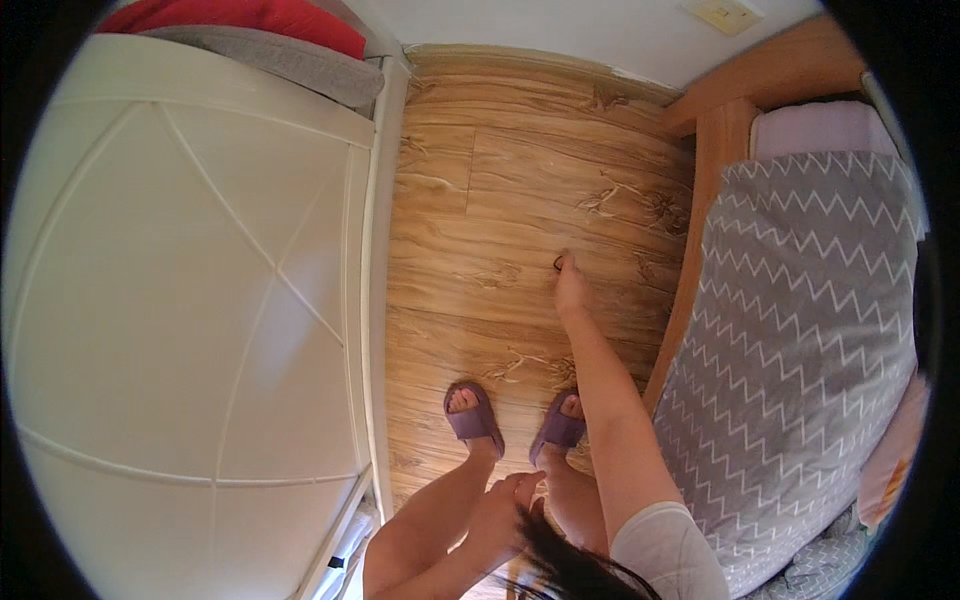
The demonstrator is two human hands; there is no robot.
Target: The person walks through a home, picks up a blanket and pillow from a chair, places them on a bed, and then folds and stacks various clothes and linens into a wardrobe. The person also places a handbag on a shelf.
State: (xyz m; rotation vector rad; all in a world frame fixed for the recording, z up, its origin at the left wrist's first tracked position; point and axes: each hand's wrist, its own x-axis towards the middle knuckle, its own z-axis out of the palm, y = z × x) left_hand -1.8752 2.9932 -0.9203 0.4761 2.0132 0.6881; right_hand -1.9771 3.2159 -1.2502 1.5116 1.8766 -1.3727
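My right hand (pixel 572 291) reaches far forward and low over the wood-look floor. Its fingertips pinch a small dark loop (pixel 558 262), which looks like a hair tie. Near the bottom, my left hand (pixel 504 514) is bent in front of my knees, fingers curled. Dark hair (pixel 555 551) hangs down across its fingers and hides part of them, so whether it grips anything cannot be told. Beneath me, my feet stand apart in purple slide sandals (pixel 474 421).
A white panelled furniture end (pixel 225 300) lines the left, with grey (pixel 300 64) and red cloth (pixel 247 19) behind its top. At right is a wooden bed frame (pixel 712 161) with a grey zigzag-patterned cover (pixel 795 322). A wall (pixel 547 34) with a socket plate (pixel 724 15) closes the far end.
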